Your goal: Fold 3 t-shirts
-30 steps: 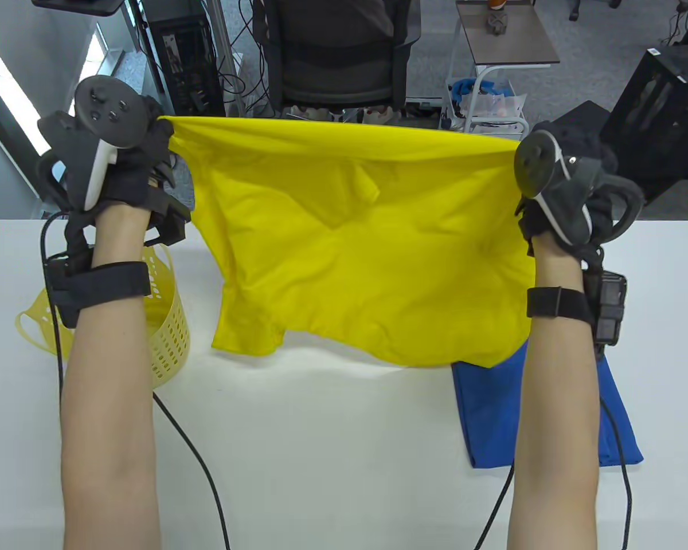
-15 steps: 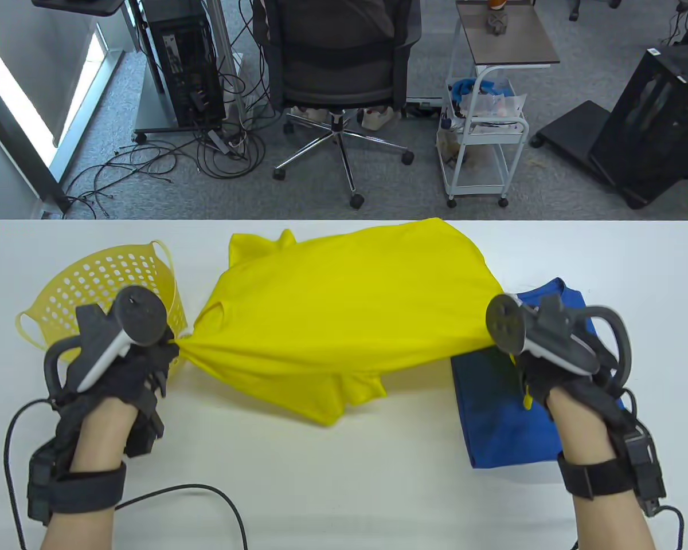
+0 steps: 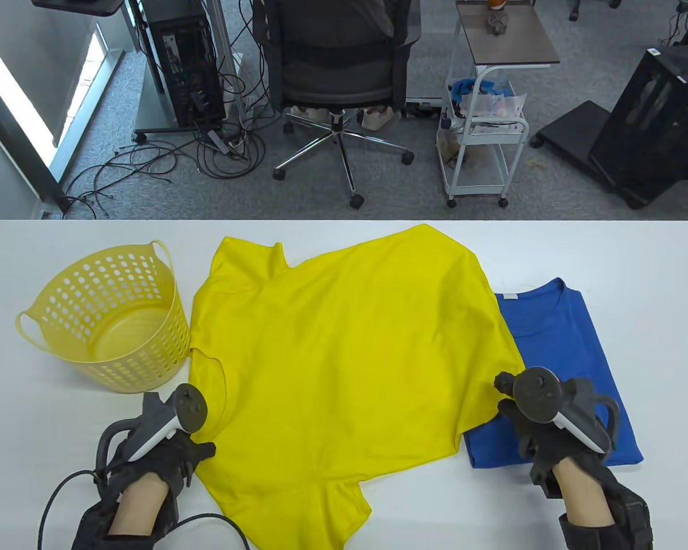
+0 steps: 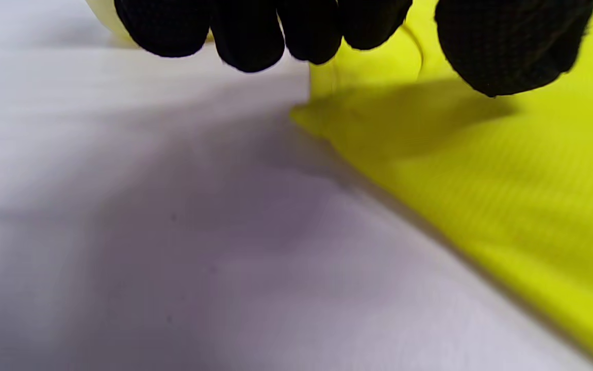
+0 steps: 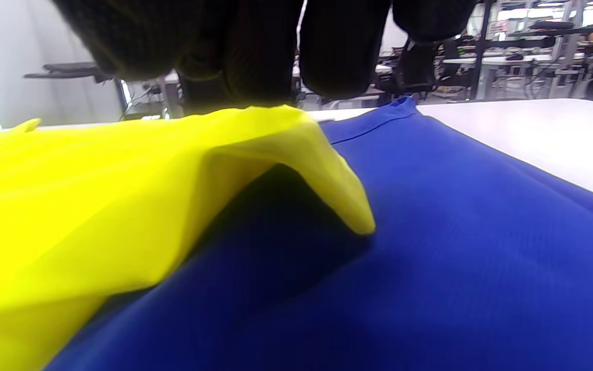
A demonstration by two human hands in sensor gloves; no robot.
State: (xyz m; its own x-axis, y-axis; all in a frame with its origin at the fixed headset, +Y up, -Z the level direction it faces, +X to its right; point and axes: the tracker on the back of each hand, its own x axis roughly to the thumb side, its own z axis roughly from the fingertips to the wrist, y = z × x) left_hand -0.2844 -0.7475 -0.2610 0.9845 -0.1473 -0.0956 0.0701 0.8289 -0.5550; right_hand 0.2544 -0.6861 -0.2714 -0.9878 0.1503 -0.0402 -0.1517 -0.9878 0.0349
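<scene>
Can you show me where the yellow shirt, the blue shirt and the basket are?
yellow shirt (image 3: 344,355), table view, middle of its body.
blue shirt (image 3: 556,326), table view, chest below the collar.
basket (image 3: 112,252), table view, far rim.

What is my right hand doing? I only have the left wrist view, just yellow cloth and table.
Observer: Your right hand pinches a corner of the yellow t-shirt, tented up in its grip.
Operator: What's under that corner?
Observer: A folded blue t-shirt; the yellow one overlaps its left side.
Operator: Anything near my left?
Observer: A yellow perforated basket stands beside the yellow t-shirt's left edge.
</scene>
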